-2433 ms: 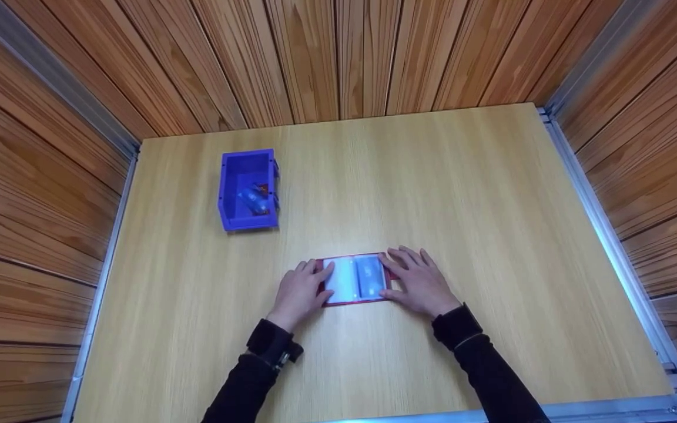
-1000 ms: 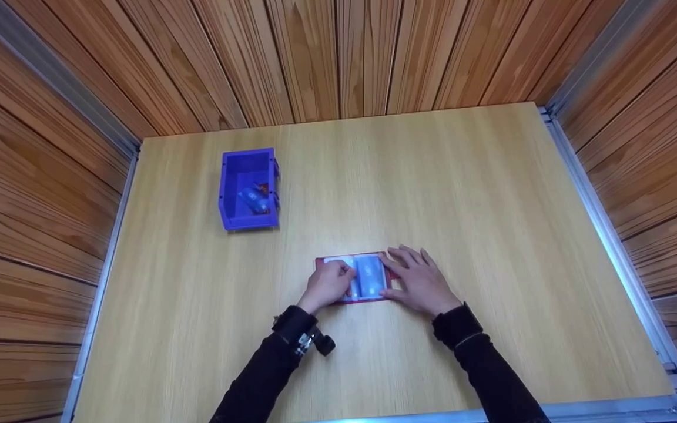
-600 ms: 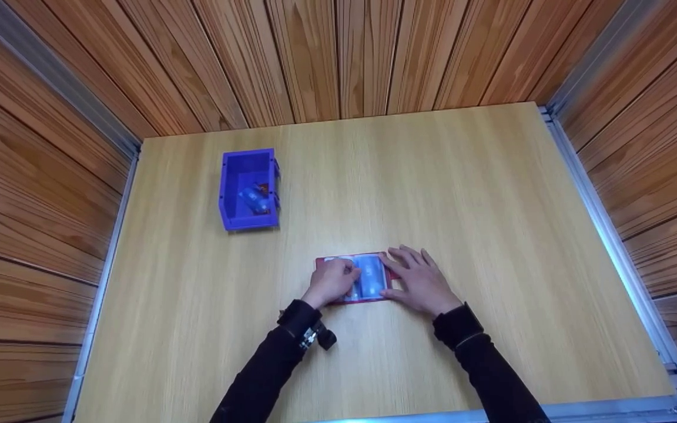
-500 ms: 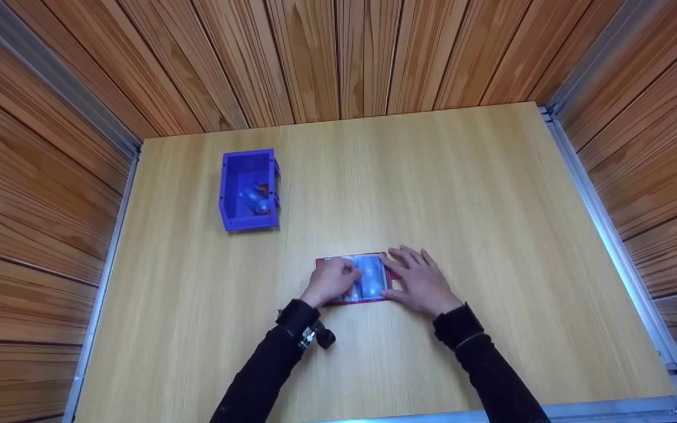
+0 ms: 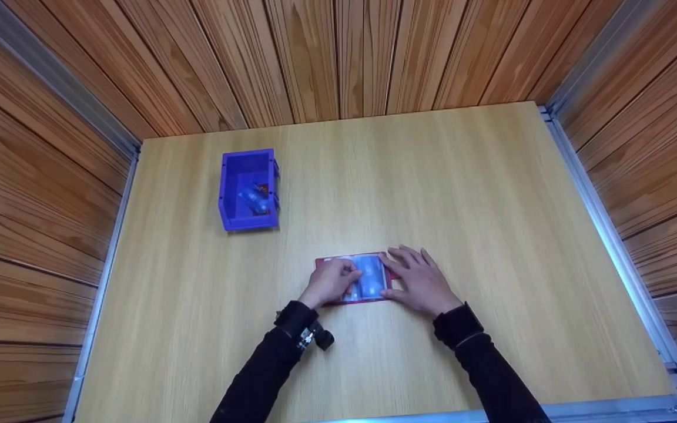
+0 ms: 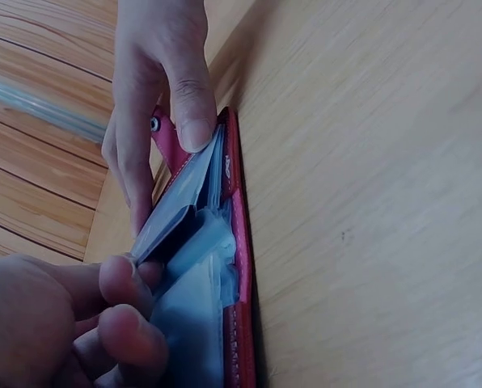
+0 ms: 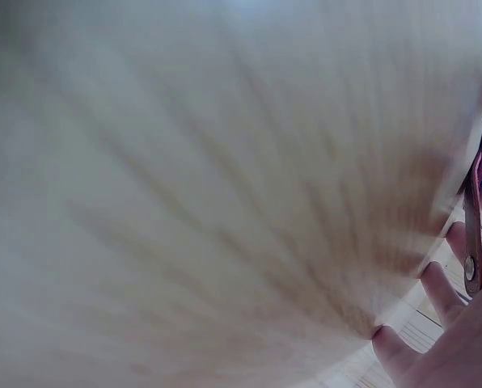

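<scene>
A red card holder (image 5: 372, 277) with clear bluish plastic sleeves lies spread open on the table. In the left wrist view its red cover (image 6: 239, 242) runs down the middle. My left hand (image 5: 329, 281) reaches over its left half, thumb and fingertip pinching a flat piece with a dark edge (image 6: 175, 233) at the sleeves; whether this is a card or a sleeve edge, I cannot tell. With fingers spread, my right hand (image 5: 421, 282) rests at the right edge, its thumb and index finger on the sleeve. A strap with a snap (image 7: 471, 265) sticks out beside the right fingers.
Toward the back left of the wooden table (image 5: 462, 205) stands a blue-purple bin (image 5: 235, 176) holding a clear blue item (image 5: 254, 201) and something orange-brown. Wood-panelled walls (image 5: 327, 59) border the back and sides.
My left hand has left the holder's left edge and moved right over the left half, its fingers now pinching near the middle. The right hand has stayed in place.
</scene>
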Demonstrator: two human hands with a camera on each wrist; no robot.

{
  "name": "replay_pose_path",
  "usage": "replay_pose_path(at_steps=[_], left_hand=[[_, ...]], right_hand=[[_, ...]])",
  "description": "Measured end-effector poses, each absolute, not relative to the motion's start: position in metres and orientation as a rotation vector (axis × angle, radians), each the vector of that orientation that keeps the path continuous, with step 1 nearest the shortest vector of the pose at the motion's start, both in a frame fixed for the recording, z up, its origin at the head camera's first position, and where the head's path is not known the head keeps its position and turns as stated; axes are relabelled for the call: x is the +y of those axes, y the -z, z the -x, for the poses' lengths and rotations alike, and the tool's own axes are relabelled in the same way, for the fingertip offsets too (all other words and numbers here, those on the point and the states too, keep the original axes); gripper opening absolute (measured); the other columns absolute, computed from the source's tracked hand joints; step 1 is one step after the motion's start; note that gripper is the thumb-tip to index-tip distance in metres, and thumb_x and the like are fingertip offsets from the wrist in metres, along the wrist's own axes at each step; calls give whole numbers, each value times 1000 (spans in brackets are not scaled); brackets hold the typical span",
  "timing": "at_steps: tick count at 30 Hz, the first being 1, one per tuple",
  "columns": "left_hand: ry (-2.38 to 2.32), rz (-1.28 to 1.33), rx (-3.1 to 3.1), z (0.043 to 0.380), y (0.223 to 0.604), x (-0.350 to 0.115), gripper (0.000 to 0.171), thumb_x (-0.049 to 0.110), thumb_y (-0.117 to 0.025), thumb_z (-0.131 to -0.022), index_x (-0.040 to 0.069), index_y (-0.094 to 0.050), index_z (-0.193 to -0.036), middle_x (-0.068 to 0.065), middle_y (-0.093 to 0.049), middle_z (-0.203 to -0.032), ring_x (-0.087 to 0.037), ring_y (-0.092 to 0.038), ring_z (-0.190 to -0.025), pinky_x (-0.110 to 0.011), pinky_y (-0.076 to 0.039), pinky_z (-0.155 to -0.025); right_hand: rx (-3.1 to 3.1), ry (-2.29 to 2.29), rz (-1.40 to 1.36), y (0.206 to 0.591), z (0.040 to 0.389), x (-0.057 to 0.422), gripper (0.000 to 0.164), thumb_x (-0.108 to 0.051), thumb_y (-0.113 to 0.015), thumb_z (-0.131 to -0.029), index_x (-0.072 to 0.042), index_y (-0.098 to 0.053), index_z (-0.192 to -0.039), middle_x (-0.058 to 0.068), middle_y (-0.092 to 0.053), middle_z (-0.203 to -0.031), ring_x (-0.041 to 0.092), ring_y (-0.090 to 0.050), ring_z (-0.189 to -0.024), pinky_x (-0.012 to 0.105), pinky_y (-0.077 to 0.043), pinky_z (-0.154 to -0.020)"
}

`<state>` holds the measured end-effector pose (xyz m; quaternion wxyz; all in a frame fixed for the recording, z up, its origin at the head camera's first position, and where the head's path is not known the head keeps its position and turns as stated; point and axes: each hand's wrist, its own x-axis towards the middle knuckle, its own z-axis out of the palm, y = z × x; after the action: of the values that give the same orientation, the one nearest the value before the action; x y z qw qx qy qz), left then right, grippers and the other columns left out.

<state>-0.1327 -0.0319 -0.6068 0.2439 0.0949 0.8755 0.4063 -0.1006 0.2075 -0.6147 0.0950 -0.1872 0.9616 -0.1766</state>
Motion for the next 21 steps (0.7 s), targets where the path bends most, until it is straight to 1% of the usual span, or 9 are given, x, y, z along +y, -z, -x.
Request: replay_pose_path(at_steps=[6,13,16,21], left_hand=[[-1108,-269,2399,132,607,-33,25,28,-64,-104,13,-69,-84,5,-62,-59,-6,-50,-50,-24,-35,-53],[-1148,-257,2384,132,607,-37,24,27,-64,-104,13,-70,-86,8,-59,-58,-6,-50,-50,-24,-35,-52],[-1165,-261,2390,131,608,-40,24,27,-64,-104,13,-68,-84,8,-59,-57,-6,-49,-49,-24,-35,-52],[-1187,-299,2409,130,610,-45,27,24,-64,-104,11,-67,-80,6,-59,-57,-5,-48,-47,-22,-34,-51]], right_hand=[[2853,523,557,615,100,208,80,-56,-71,-92,-20,-44,-158,11,-43,-160,36,-32,-153,62,-17,-125],[2835,523,540,615,101,208,81,-56,-71,-91,-23,-42,-159,10,-41,-162,36,-30,-154,62,-14,-126],[2832,521,542,616,102,208,81,-56,-71,-92,-24,-40,-160,9,-41,-163,35,-29,-155,61,-14,-126],[2848,554,569,617,101,209,80,-53,-73,-91,-22,-42,-159,10,-43,-161,36,-32,-153,62,-16,-125]])
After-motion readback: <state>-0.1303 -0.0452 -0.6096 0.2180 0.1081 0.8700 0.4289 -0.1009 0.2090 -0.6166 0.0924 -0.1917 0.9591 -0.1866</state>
